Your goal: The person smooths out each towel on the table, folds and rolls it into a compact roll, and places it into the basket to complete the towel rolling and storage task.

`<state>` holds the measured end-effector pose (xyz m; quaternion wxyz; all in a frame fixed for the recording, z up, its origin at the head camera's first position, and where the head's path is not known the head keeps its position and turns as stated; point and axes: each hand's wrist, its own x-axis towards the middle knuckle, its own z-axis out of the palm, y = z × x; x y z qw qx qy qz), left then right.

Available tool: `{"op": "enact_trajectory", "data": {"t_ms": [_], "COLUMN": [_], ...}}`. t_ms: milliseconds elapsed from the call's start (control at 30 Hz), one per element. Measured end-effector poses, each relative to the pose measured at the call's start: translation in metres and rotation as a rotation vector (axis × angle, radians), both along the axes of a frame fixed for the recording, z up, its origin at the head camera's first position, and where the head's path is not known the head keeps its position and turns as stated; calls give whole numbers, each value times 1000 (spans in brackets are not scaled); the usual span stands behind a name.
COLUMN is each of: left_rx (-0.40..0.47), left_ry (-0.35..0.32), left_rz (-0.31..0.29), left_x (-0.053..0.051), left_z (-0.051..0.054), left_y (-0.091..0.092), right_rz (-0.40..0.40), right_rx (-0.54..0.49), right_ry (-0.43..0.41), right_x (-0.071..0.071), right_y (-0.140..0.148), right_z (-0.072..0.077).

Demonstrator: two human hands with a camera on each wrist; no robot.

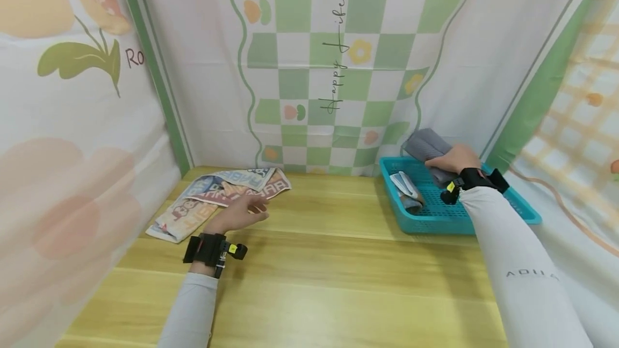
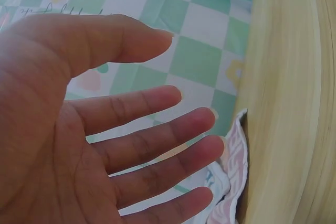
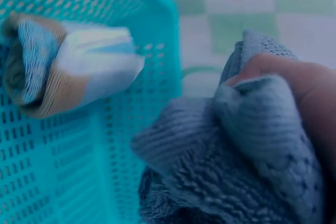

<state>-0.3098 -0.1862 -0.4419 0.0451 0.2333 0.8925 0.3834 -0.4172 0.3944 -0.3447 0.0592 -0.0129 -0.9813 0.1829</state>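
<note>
In the head view my right hand (image 1: 456,159) grips a grey towel (image 1: 425,145) above the teal basket (image 1: 411,224). Up close in the right wrist view, the grey towel (image 3: 210,156) is folded or rolled, with ribbed fabric bunched under the thumb. Inside the basket lies a rolled towel (image 3: 94,72) in white, blue and brown. My left hand (image 1: 239,215) holds nothing, its fingers spread and relaxed in the left wrist view. Just behind that hand, several patterned towels (image 1: 193,214) lie flat and overlapping on the table; the hand hides part of them.
The wooden table (image 1: 309,273) reaches back to a checkered cloth hanging (image 1: 333,69). Printed cloth also hangs on the left (image 1: 72,122) and right sides. The basket stands at the table's back right, close to the right cloth wall.
</note>
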Motion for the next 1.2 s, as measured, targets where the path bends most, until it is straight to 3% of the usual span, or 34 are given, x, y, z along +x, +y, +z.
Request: {"op": "enact_trajectory", "data": {"t_ms": [200, 433, 633, 767, 867, 1000, 1067, 1200], "left_rx": [0, -11, -10, -6, -4, -9, -13, -6], "left_ry": [-4, 31, 4, -5, -10, 8, 20, 16], "left_rz": [3, -18, -10, -2, 2, -4, -6, 19], "left_x": [-1, -2, -3, -4, -4, -3, -3, -2], "left_z": [-1, -3, -3, -3, -4, -3, -2, -1], "left_y": [-2, -8, -12, -12, -12, -12, -14, -19], "right_rz": [-128, -161, -157, -145, -77, 100, 161, 189], "right_rx": [-38, -6, -55, -85, -88, -23, -6, -31], "right_ry": [-156, -399, -503, -551, -647, -792, -827, -840], "right_x": [-13, -12, -8, -12, -17, -28, -31, -33], "right_y": [20, 28, 25, 22, 23, 26, 26, 24], "right_z": [-35, -62, -64, -62, -62, -65, -66, -62]}}
